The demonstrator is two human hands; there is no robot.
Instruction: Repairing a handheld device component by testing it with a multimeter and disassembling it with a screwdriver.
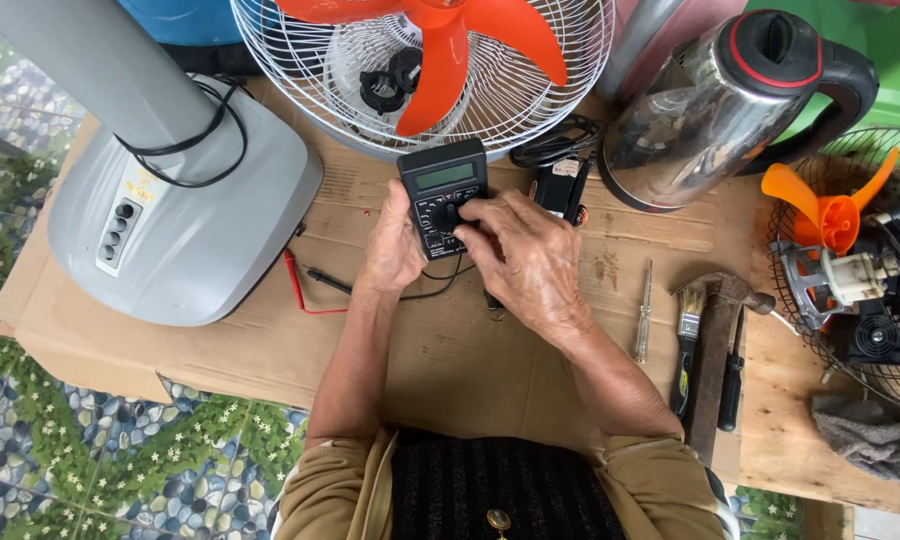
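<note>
Multimeter (442,195), a black handheld unit with a grey display, lay on the cardboard-covered counter (270,350) just above the middle of the frame, directly below the white fan guard (425,70) with its orange blades (450,40). The left hand (395,245) cupped its left edge, fingers curled around the case, while the right hand (525,255) covered its lower right, fingers pinched together on the round dial. The main hazard, as I judged it, was the dial being stopped on the wrong range, since the right hand hid most of the markings around it. The red probe (295,280) and black probe (328,281) lay loose on the cardboard to the left of the left wrist, their leads running under the hands; a tug on the meter could have dragged them, or the tips could have touched each other. The meter sat close to the fan guard's rim, so a push upward in the frame might have knocked it against the wire. At upper right the steel kettle (715,100) lay tilted on its side near a small black part (562,188), and could have rolled toward the hands if bumped. The screwdriver (643,310), brush (686,345) and hammer (718,350) at right lay just beside the right forearm, within reach of a careless elbow.
</note>
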